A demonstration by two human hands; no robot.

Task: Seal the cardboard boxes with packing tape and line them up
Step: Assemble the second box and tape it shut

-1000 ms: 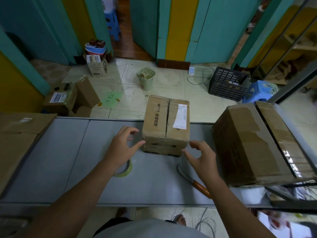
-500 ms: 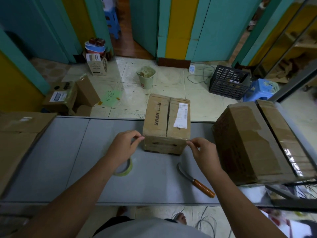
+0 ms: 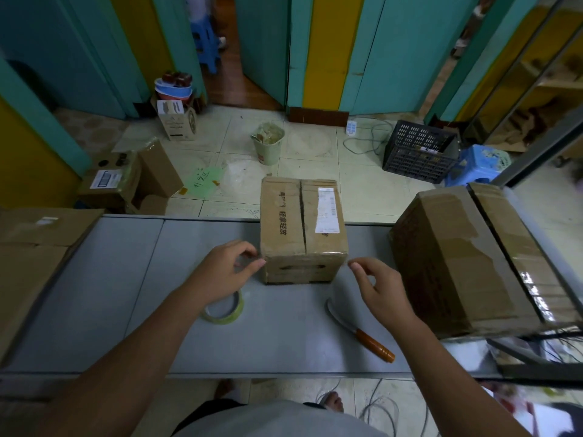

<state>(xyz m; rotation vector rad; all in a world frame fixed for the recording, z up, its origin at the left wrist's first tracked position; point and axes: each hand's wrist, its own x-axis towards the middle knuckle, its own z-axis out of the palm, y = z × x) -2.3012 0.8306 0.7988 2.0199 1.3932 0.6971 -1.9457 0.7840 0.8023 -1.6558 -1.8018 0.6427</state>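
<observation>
Flanking the small box (image 3: 303, 228), both hands sit at its near corners. The box stands on the grey desk (image 3: 110, 294), about mid-width and toward the far edge. Its top seam runs away from the viewer and a white label is stuck right of the seam.

- Left hand (image 3: 227, 272): at the near-left corner of the small box, fingers curled, thumb stretched toward the cardboard, fingertips at or just off the edge.
- Right hand (image 3: 381, 288): just off the near-right corner, thumb and forefinger drawn close together.
- Cannot tell whether either hand pinches clear tape. A glossy band shows along the box's near top edge, so this is probably smoothing or wrapping tape ends round the corners.
- Tape roll (image 3: 225, 310): flat on the desk, nearer the viewer than the small box and to its left, partly under the left wrist. Handy for the next strip.
- Knife (image 3: 362, 332): nearer than the small box and to its right, wooden handle toward the viewer. Likely the tape cutter.
- Large box (image 3: 473, 260): right of the small box and apart from it, top seam shiny with tape. It looks sealed.
- Flattened cardboard (image 3: 31, 253): far left of the small box.
</observation>
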